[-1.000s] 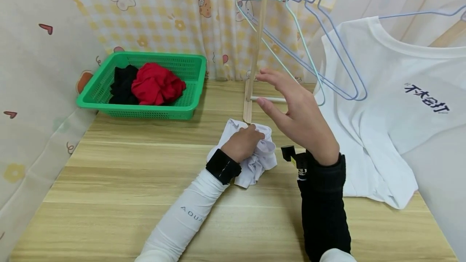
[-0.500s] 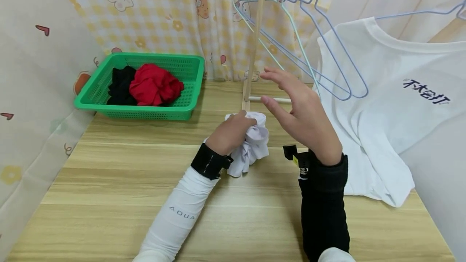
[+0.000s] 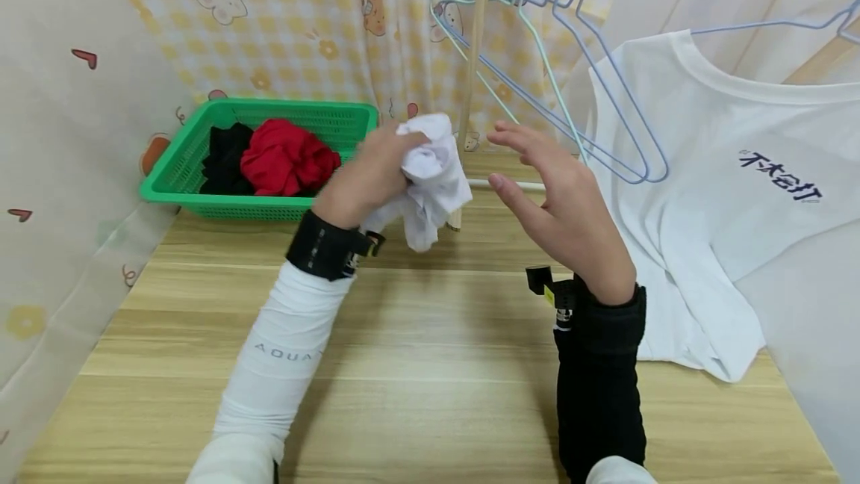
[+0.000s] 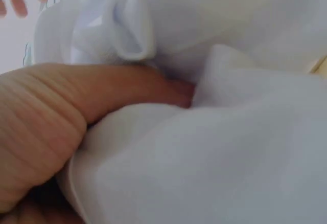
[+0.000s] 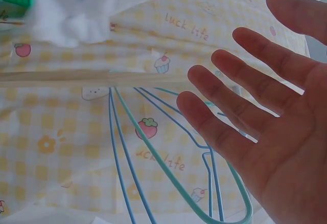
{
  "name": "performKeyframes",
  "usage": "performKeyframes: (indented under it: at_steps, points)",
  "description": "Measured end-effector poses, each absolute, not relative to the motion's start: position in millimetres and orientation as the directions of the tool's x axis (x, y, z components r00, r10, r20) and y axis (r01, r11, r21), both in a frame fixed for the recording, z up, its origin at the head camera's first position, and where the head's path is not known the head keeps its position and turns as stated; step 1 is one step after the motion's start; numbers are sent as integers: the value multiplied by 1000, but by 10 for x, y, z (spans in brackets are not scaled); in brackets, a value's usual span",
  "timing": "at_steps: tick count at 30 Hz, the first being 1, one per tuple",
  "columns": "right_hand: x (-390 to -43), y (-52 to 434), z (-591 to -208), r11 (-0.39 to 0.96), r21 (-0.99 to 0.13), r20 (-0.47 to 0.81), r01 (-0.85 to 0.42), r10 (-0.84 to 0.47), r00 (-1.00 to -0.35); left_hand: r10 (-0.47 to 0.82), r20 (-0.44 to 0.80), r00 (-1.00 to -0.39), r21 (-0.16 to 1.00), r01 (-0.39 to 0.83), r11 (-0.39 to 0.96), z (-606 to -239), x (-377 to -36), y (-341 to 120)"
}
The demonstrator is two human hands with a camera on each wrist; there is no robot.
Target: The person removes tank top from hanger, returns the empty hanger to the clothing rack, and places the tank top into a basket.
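My left hand (image 3: 369, 174) grips a bunched white cloth (image 3: 437, 170) in the air above the table, close to the right end of the green basket (image 3: 258, 208). In the left wrist view, the thumb (image 4: 133, 86) presses into the folds of the cloth (image 4: 214, 152). My right hand (image 3: 564, 211) is raised to the right of the wooden pole, holding nothing. Its fingers are spread and straight in the right wrist view, the palm (image 5: 291, 157) showing. Inside the basket lie a crumpled red cloth (image 3: 289, 157) and a black cloth (image 3: 227, 159).
A wooden pole (image 3: 475, 58) rises from the table (image 3: 416, 364). Green (image 3: 547, 66) and blue hangers (image 3: 621, 69) hang behind my right hand. On the right, a white T-shirt with dark lettering (image 3: 692, 222) hangs from a blue hanger. Patterned curtains (image 3: 302, 28) close off the back.
My left hand has lifted the white cloth off the table and carried it up and left toward the basket. The right hand has barely moved.
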State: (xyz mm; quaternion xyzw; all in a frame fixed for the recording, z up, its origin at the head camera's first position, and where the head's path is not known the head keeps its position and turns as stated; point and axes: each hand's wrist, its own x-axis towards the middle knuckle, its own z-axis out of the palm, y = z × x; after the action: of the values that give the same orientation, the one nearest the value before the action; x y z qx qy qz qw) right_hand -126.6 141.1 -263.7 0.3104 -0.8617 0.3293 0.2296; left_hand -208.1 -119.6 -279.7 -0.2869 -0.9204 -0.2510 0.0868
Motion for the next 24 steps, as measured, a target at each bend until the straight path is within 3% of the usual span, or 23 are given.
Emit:
performKeyframes:
  at_steps: [8, 13, 18, 24]
  points:
    - [-1270, 1404, -2645, 592, -421, 599, -687, -387, -701, 367, 329, -870, 517, 491, 701, -2201, -2294, -1614]
    - [-1263, 1397, -2643, 594, -425, 596, -683, -384, -705, 268, 341, -901, 438, 404, 803, -1939, -2393, -1838]
    - [-1272, 1390, -2642, 595, -417, 599, -687, -388, -700, 258, 335, -906, 382, 381, 842, -1906, -2530, -1995]
    - [-1274, 1372, -2652, 590, -422, 601, -689, -387, -699, 316, 273, -909, 274, 388, 880, -2127, -2824, -2251]
